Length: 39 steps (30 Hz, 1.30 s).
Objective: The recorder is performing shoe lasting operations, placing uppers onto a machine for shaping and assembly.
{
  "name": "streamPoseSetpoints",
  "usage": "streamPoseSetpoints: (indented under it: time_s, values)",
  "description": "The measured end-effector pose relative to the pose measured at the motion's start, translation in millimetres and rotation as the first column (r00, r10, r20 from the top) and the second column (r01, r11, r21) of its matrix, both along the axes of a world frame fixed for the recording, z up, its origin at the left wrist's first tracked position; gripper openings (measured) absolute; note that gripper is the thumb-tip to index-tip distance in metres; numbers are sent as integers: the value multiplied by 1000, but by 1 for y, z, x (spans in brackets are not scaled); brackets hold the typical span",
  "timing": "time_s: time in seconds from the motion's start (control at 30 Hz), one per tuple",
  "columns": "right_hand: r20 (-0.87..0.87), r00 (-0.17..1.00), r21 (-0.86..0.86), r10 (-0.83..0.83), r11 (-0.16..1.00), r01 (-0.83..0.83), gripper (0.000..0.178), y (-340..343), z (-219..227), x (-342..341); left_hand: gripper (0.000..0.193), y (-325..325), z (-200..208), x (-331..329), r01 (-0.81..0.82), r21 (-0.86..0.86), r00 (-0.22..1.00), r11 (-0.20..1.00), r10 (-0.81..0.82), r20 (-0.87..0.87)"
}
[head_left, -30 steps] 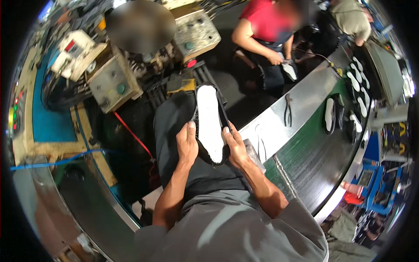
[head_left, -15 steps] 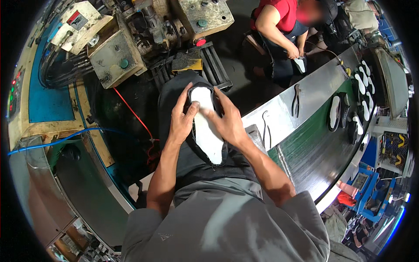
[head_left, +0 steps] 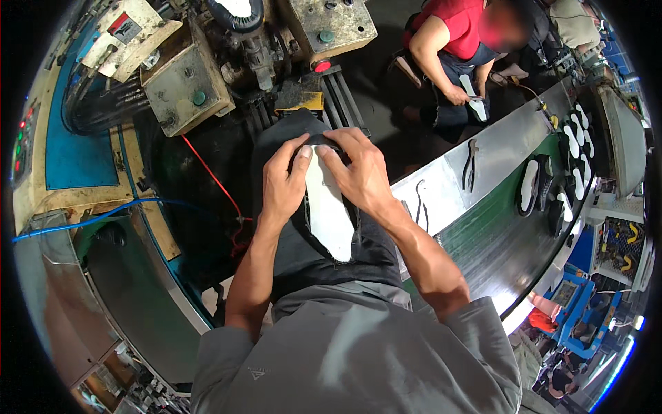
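A black shoe upper with a white insole board [head_left: 327,214] facing up lies along my lap, its toe pointing away from me. My left hand [head_left: 284,176] grips the left side of the toe end, fingers curled over the black edge and thumb pressed on the white board. From the other side my right hand [head_left: 358,169] wraps the toe the same way, its thumb beside the left one. The hands cover most of the toe edge. The heel end, with a rough black rim, is bare toward my waist.
Pincers [head_left: 470,165] and a second pair of pliers [head_left: 421,205] lie on a metal ledge [head_left: 507,141] at right. Beyond it, a green conveyor belt [head_left: 483,217] carries several black shoe uppers. A machine [head_left: 262,65] stands ahead, another shoe upper [head_left: 236,15] on it. A co-worker [head_left: 448,41] sits far right.
My hands have moved up around the toe, thumbs now close together near its tip. A shoe upper has come into view on the machine ahead. The co-worker's hands have shifted on a white-soled piece.
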State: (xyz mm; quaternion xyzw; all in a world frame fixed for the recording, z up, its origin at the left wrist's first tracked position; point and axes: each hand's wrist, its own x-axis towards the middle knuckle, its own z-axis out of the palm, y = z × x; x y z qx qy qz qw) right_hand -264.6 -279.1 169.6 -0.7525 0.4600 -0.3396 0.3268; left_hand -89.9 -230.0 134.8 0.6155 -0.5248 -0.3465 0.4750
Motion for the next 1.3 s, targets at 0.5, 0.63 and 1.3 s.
streamPoseSetpoints:
  time_s: [0.5, 0.63, 1.3]
  values:
    - [100, 995, 435, -3, 900, -41, 81, 19, -31, -25, 61, 12, 0, -23, 92, 173, 933, 981, -24, -359]
    - [178, 984, 447, -14, 892, -69, 79, 23, -38, -21, 59, 15, 4, -23, 67, 180, 944, 981, -4, -330]
    - [125, 992, 437, -30, 899, -28, 71, 17, -41, -13, 46, 16, -14, -37, -170, 76, 985, 982, 173, -26]
